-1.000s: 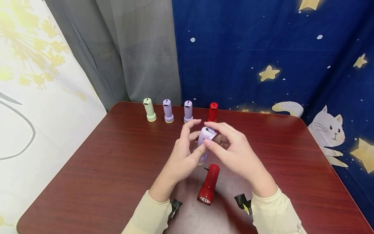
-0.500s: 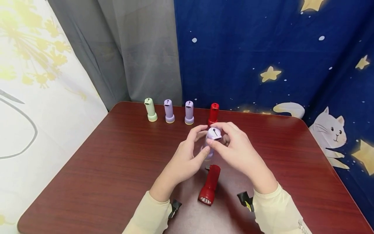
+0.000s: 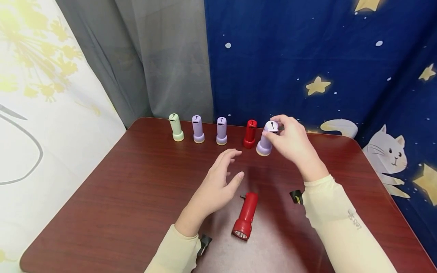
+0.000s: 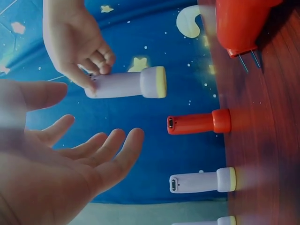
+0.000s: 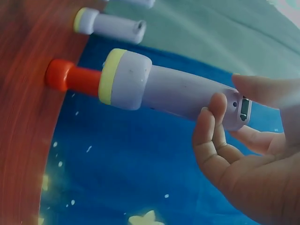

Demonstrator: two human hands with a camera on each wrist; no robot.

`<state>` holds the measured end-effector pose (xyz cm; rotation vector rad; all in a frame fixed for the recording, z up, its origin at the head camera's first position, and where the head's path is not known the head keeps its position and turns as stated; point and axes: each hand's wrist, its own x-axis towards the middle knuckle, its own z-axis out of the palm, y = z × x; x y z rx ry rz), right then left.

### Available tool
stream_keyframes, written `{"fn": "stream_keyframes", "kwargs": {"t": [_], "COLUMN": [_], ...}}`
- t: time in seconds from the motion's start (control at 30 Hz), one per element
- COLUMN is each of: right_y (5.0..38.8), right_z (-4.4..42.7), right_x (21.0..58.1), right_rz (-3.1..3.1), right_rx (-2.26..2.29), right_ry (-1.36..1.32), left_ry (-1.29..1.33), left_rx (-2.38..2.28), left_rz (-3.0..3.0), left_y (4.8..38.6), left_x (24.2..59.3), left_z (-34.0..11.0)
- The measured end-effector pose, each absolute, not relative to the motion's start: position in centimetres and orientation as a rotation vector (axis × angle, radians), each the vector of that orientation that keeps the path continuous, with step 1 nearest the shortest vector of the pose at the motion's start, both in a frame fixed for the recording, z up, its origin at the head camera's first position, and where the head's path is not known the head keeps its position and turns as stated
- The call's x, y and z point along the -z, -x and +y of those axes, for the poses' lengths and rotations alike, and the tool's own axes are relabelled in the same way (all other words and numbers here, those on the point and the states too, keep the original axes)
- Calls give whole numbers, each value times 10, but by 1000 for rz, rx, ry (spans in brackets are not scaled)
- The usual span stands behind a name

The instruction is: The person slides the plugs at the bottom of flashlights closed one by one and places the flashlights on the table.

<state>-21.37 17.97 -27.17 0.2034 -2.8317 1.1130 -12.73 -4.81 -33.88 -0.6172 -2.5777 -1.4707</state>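
Note:
My right hand (image 3: 291, 142) pinches a lavender flashlight (image 3: 264, 146) near its tail end, lens end down, at the right of the standing row. In the right wrist view the held flashlight (image 5: 173, 91) hangs clear of the table, its yellow rim toward the tabletop. My left hand (image 3: 215, 185) is empty, fingers spread and loosely bent, over the middle of the table. Below it lies a red flashlight (image 3: 246, 218) on its side, with plug prongs showing at its tail. A red flashlight (image 3: 250, 134) stands upright just left of the held one.
Along the back of the brown table (image 3: 136, 182) stand a pale green flashlight (image 3: 176, 129) and two lavender flashlights, one left (image 3: 198, 129) and one right (image 3: 221, 132). Grey and blue star-printed curtains (image 3: 266, 57) hang behind the table's far edge.
My right hand has carried the lavender flashlight away to the right and back, beside the standing red one. The left hand has come off it and stays over the middle.

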Motion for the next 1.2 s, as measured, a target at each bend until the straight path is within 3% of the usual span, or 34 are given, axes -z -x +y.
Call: {"fn": "stream_keyframes", "kwargs": {"t": [0.57, 1.2], "right_y": [279, 309], "right_z": [189, 209], "right_x": [293, 328], "right_rz": [-2886, -2948], "right_rx": [-1063, -986], "right_ry": [-124, -19], "left_ry": [543, 512], "left_rx": [1455, 1399], "left_rz": [-2612, -2668], "left_y": [127, 127], "left_x": [344, 345], "left_z": [-50, -50]}}
